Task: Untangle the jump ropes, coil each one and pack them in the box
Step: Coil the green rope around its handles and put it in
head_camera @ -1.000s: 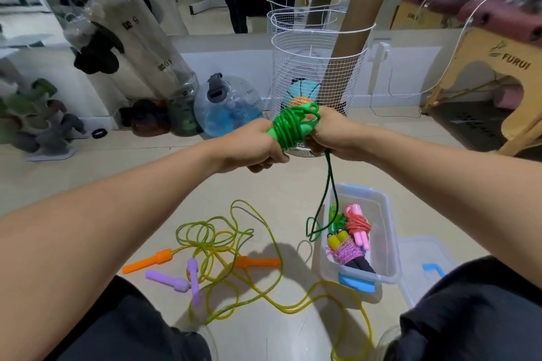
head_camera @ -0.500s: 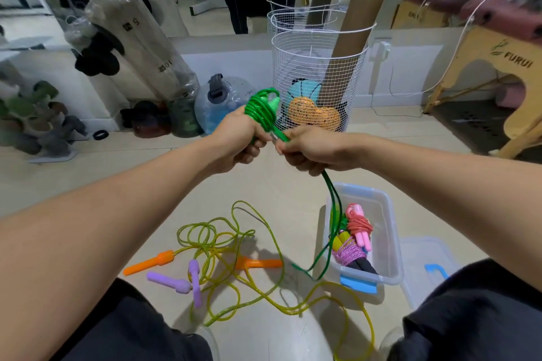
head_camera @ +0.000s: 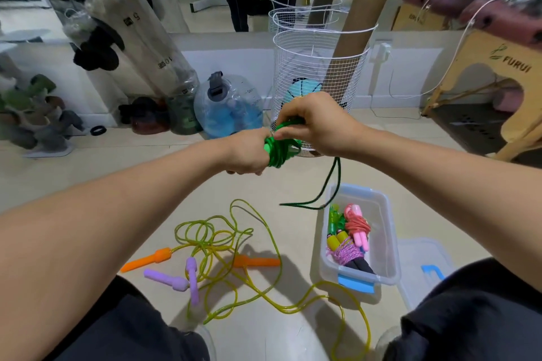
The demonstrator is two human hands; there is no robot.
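A green jump rope (head_camera: pixel 280 149) is wound in a tight coil around its handles. My left hand (head_camera: pixel 249 152) grips the coil from the left. Over its top my right hand (head_camera: pixel 316 123) pinches the rope, and a short dark green tail (head_camera: pixel 328 187) hangs down from it toward the box. The clear plastic box (head_camera: pixel 387 231) stands on the floor at lower right and holds several coiled ropes, pink, purple and green. On the floor at the centre a yellow-green rope (head_camera: pixel 234 258) with orange handles (head_camera: pixel 146 262) lies tangled, with two purple handles (head_camera: pixel 167 280) beside it.
The box lid (head_camera: pixel 425 267) with a blue clip lies right of the box. A white wire basket (head_camera: pixel 319 67) with cardboard tubes stands just beyond my hands. Water jugs and dumbbells line the wall at left; a wooden stand sits at right. My knees frame the bottom.
My right hand has swung from below the coil up over it, laying another turn. The hanging green tail has shortened and lifted off the floor.
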